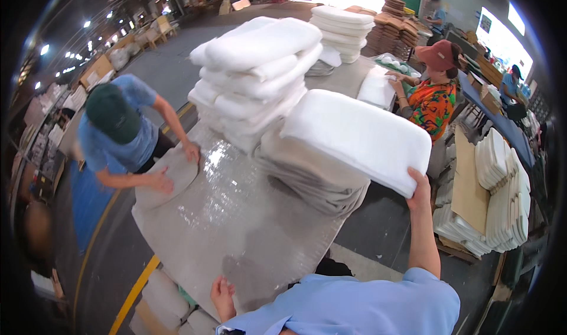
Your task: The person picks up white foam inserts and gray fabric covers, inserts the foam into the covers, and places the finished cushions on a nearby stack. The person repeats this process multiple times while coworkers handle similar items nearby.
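Observation:
My right hand [418,188] is closed on the near right corner of a white padded cushion [360,135]. The cushion's far left part lies over a stack of grey-beige cushion covers [319,184], and its right end juts past the table edge. My left hand [222,298] hovers by the table's near edge, fingers loosely bent and a little apart, with nothing seen in it. Beyond the covers rises a tall pile of white cushions [254,81].
The table [230,217] has a shiny, plastic-like top. At left, a person in a dark cap [115,113] presses a flat beige piece [171,178] on it. Another person in a red hat [434,87] handles white padding at far right. Stacked pads [499,181] stand right.

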`<state>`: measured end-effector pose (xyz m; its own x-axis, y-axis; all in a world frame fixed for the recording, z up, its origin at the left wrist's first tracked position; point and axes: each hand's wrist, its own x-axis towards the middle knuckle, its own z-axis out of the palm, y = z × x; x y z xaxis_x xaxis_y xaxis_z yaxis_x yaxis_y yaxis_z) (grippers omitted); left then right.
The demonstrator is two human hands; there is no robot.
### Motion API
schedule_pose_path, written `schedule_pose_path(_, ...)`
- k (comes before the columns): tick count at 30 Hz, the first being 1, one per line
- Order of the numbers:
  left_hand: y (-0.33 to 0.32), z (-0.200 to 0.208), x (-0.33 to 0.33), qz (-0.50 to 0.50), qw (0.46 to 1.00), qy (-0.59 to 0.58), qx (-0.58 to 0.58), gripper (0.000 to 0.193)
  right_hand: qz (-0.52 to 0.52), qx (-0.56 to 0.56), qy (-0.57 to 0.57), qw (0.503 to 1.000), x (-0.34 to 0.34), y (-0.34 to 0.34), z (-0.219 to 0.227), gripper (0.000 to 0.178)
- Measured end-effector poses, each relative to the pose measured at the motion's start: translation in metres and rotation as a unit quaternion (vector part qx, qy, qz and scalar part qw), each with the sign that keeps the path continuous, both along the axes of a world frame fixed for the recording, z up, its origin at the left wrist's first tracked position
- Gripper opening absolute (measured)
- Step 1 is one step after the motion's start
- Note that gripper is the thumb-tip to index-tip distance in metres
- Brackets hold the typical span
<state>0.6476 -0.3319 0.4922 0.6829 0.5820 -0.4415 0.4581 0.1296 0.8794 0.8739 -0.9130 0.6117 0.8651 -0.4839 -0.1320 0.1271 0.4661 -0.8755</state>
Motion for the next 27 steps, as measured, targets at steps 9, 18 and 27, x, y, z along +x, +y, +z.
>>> schedule_pose_path(9, 0.013, 0.035, -0.01, -0.153, 0.96, -0.089, -0.218, 0.07, 0.27, 0.098, 0.114, 0.951, -0.106, 0.162, -0.103, 0.07)
schedule_pose_path(18, 0.019, 0.01, -0.047, 0.046, 0.92, -0.168, -0.35, 0.058, 0.439, 0.148, 0.209, 0.861, -0.142, 0.263, -0.145, 0.069)
schedule_pose_path(27, 0.063, 0.036, -0.073, -0.106, 0.971, -0.017, -0.215, 0.044, 0.457, 0.113, 0.2, 0.859, -0.139, 0.274, -0.13, 0.077)
